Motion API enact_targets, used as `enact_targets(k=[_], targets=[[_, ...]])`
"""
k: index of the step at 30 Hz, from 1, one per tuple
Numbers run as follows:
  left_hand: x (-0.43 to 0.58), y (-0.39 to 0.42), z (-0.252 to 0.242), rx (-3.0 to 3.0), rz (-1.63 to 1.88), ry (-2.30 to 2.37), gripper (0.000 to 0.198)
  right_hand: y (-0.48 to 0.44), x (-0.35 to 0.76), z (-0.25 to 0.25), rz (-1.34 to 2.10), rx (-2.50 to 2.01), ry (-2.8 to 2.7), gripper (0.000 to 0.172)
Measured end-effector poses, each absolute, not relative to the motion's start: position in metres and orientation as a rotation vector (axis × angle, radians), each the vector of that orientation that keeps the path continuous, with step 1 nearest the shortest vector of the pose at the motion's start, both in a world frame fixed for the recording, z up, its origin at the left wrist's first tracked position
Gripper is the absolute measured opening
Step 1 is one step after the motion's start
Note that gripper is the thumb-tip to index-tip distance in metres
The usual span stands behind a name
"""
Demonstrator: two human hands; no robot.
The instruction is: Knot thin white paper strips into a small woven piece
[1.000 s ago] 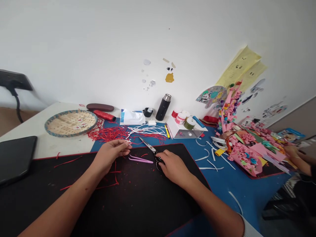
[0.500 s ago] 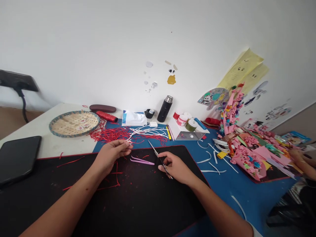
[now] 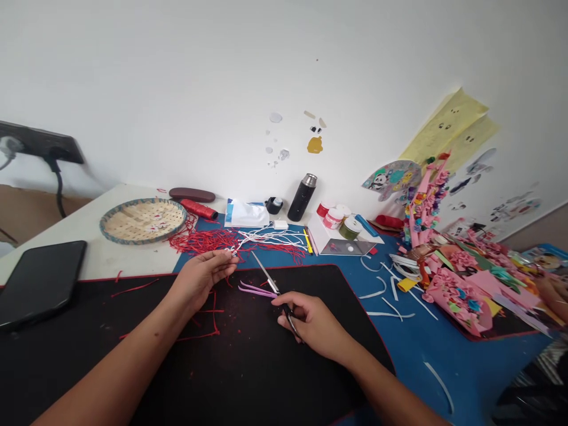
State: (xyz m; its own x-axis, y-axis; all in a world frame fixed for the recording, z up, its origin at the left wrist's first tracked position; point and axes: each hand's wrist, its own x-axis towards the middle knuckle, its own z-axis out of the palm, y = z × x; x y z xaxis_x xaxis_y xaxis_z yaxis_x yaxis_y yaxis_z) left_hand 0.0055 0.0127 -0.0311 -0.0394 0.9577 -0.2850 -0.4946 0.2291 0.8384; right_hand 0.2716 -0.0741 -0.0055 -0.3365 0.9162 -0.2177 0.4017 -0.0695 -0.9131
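Note:
Pinched in the fingertips of my left hand (image 3: pixel 206 275) is a small piece of white knotted cord (image 3: pixel 231 252), its details too small to make out. My right hand (image 3: pixel 308 319) grips a pair of scissors (image 3: pixel 270 281) by the dark handles, blades pointing up and left toward the left hand, apart from the cord. The blades look closed or nearly so. Purple tweezers (image 3: pixel 255 290) lie on the black mat (image 3: pixel 248 378), one end hidden behind the scissors and right fingers. Behind the left hand are red cords (image 3: pixel 199 241) and white cords (image 3: pixel 270 236).
A woven basket (image 3: pixel 144 222) and a phone (image 3: pixel 42 281) lie to the left. A black flask (image 3: pixel 302 198) and spools (image 3: pixel 332 218) in a box stand at the back. Pink paper crafts (image 3: pixel 459 299) and another person's hand (image 3: pixel 552 296) are at right.
The view has turned slightly left. My right hand and the scissors have moved left and nearer to me, now overlapping the tweezers' end. My left hand keeps its pinch on the cord.

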Motion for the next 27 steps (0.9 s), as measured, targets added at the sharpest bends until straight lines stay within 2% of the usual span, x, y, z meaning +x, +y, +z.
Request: enact_targets(k=[3,11,27], targets=[[0.005,0.013,-0.03,0.547,1.306,1.011,0.007,-0.076,0.265,-0.001,1.14,-1.445,-1.914,0.03],[0.005,0.013,-0.03,0.588,1.304,1.044,0.005,-0.076,0.262,0.002,0.804,-1.423,-2.193,0.042],[0.006,0.011,-0.028,0.618,1.277,1.054,0.006,-0.08,0.257,0.001,0.49,-1.457,-2.438,0.043]])
